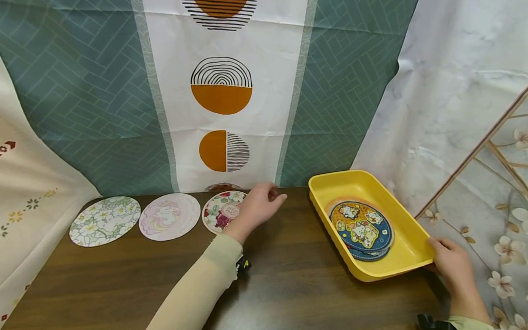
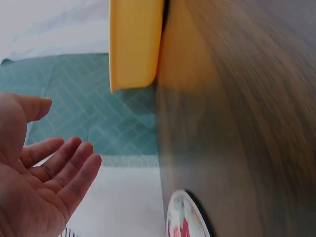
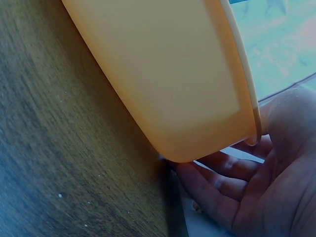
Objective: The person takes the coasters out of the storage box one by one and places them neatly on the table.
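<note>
My left hand point(image 1: 259, 204) hovers over the table's back part, fingers loosely bent and holding nothing; in the left wrist view its palm point(image 2: 29, 197) shows bare. Below and beside its wrist lies a round coaster with red roses point(image 1: 218, 217), partly covered by the hand. On the right, my right hand point(image 1: 455, 266) grips the near right corner of a yellow plastic tray point(image 1: 414, 241), thumb at the rim and fingers beneath, as the right wrist view shows. Inside the tray sits a small pile of round coasters point(image 1: 362, 229), the top one blue-edged with cartoon characters.
Left of the rose coaster lie a pink unicorn coaster point(image 1: 170, 216) and a white-flowered green one point(image 1: 105, 221), in a row along the back edge of the brown wooden table point(image 1: 116, 282). Patterned cloths point(image 1: 350, 77) hang behind and at both sides.
</note>
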`<state>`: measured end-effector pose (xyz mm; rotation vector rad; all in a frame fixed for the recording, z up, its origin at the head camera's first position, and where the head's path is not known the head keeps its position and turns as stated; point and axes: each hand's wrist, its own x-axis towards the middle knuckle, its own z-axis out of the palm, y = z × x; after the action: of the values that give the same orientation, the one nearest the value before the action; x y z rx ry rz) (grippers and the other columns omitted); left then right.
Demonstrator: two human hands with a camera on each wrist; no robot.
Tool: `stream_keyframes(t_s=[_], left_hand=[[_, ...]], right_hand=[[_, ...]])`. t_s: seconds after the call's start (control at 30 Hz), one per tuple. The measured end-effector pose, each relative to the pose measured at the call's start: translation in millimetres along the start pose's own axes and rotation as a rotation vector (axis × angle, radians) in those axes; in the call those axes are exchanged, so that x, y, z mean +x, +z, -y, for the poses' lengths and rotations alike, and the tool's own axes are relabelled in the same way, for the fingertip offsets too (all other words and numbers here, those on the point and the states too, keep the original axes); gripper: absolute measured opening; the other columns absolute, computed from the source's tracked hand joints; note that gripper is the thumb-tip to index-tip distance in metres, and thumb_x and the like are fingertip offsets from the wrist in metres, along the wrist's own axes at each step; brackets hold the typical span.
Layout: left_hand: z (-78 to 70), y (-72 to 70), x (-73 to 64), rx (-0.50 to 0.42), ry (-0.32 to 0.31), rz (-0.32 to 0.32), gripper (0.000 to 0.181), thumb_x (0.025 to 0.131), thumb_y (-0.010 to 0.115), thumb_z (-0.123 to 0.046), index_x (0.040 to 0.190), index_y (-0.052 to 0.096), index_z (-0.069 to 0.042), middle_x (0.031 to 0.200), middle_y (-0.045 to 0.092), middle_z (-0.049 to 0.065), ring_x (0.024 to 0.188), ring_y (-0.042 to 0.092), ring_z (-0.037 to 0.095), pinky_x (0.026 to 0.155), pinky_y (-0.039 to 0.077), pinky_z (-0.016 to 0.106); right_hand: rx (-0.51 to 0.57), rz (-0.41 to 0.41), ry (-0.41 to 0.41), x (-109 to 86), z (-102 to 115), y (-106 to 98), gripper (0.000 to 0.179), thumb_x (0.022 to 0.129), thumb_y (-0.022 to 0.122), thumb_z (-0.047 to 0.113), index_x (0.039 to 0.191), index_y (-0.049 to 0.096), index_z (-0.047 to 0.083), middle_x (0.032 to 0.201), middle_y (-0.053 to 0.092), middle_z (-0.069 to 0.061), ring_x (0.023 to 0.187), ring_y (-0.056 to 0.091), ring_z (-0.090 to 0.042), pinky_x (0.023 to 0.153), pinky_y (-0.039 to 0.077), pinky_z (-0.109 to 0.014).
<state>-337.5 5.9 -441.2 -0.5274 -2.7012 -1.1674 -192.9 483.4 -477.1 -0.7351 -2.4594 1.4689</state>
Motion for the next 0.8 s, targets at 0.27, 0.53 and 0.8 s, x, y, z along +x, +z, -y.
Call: stream_keyframes(t_s=[0.27,0.53,0.8], left_hand=[[-23.6,16.9,7.6,0.014,0.074,0.053,0.055,0.110,0.070,-0.044,0.148,0.067,-0.005,0.135,0.072,0.011,0.129,0.068,0.031,0.112,0.054,0.049],[-43.6,29.9,10.5,0.023,0.116,0.073,0.054,0.109,0.070,-0.045,0.147,0.067,-0.006,0.135,0.071,0.008,0.127,0.068,0.026,0.110,0.056,0.045],[-56.6,41.8,12.8,0.015,0.147,0.102,0.054,0.109,0.071,-0.044,0.147,0.067,-0.005,0.133,0.069,0.008,0.120,0.065,0.023,0.107,0.056,0.040]], right_hand=[[0.007,-0.008,-0.006,-0.8,-0.5,-0.7,0.060,0.118,0.046,0.036,0.148,0.055,-0.015,0.133,0.059,-0.037,0.072,0.069,-0.007,0.068,0.067,-0.033],[0.010,0.006,-0.006,-1.5,-1.1,-1.8,0.062,0.118,0.046,0.037,0.149,0.054,-0.016,0.133,0.058,-0.037,0.072,0.069,-0.007,0.068,0.067,-0.033],[-0.008,0.007,0.004,-0.4,0.5,-0.8,0.063,0.118,0.044,0.037,0.153,0.052,-0.015,0.139,0.056,-0.038,0.073,0.068,-0.005,0.070,0.067,-0.034]])
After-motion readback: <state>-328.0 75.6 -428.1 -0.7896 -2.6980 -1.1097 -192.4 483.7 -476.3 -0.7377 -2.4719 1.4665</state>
